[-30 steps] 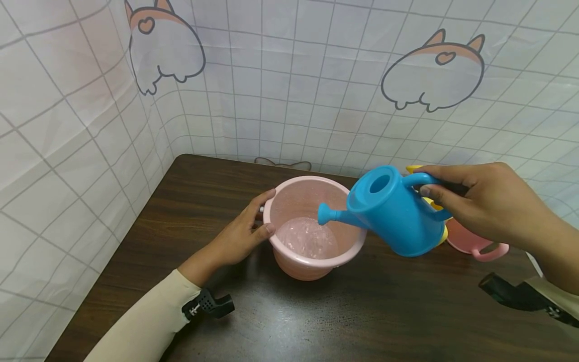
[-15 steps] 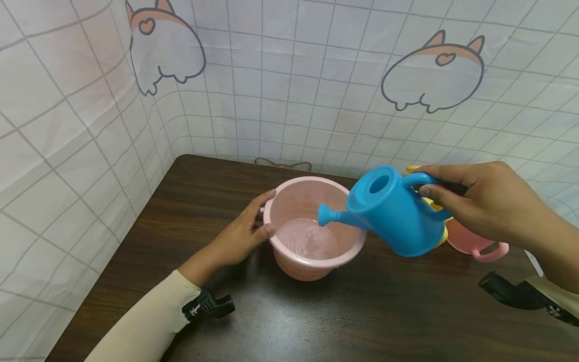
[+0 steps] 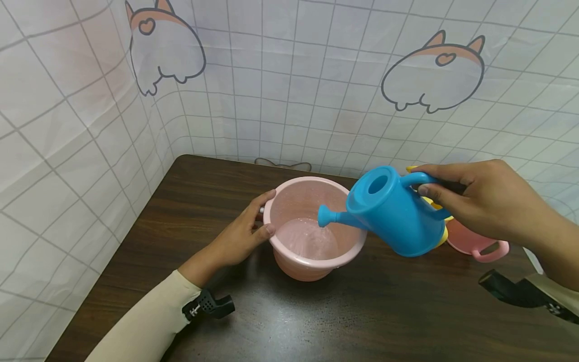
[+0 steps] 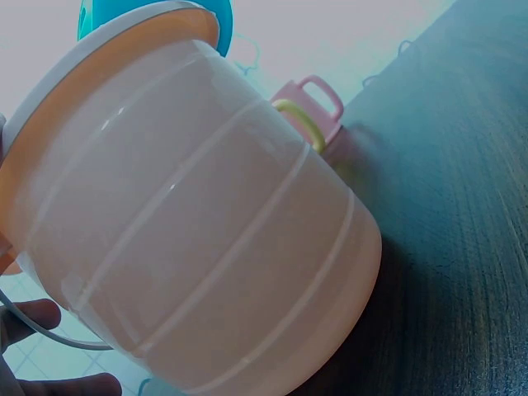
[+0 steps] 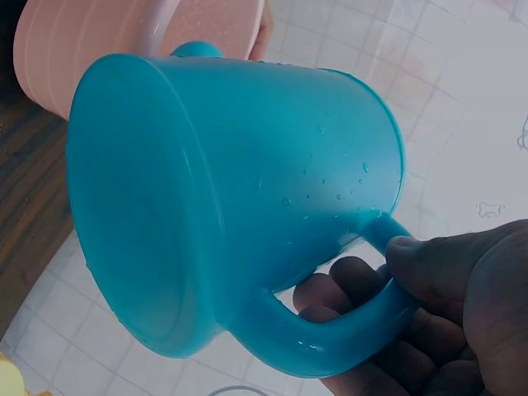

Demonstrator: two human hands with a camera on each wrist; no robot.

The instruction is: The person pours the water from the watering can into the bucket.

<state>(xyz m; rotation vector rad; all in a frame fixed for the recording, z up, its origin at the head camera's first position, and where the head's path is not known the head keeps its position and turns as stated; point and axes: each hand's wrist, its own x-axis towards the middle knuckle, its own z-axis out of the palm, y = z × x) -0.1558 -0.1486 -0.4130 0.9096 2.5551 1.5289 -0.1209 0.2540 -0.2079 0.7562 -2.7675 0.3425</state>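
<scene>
Hiding pink cup (image 3: pixel 475 244), watering can (image 3: pixel 398 216), yellow thing unclear

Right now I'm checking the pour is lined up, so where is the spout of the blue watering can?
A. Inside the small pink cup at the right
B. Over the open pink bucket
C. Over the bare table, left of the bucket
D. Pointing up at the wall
B: the right hand tilts the blue watering can so its spout sits above the pink bucket, whose rim the left hand touches.
</scene>
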